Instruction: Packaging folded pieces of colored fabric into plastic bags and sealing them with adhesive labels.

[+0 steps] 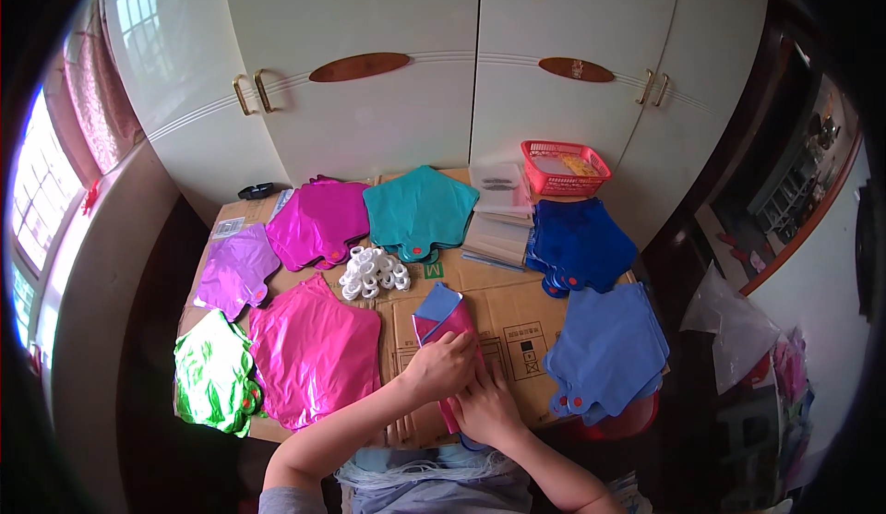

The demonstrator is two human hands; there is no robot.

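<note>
In front of me at the table's near edge lies a narrow folded bundle of pink and blue foil balloons (441,304). Bent fingers of my left hand (439,367) close on its middle. My right hand (489,412) rests lower on the bundle, fingers stretched over the foil; the left hand partly hides their tips. Flat foil balloons with small red dots lie in piles around: a hot pink pile (314,357) beside my left forearm, and a light blue pile (604,348) to the right of my right hand. White rings (371,271) are heaped beyond my left hand.
Cardboard (406,316) covers the table. Farther piles are green (212,366), lilac (235,268), magenta (318,221), teal (420,208) and dark blue (580,240). Clear plastic sleeves (499,186) and a red basket (565,182) stand at the back, before white cabinet doors (369,117).
</note>
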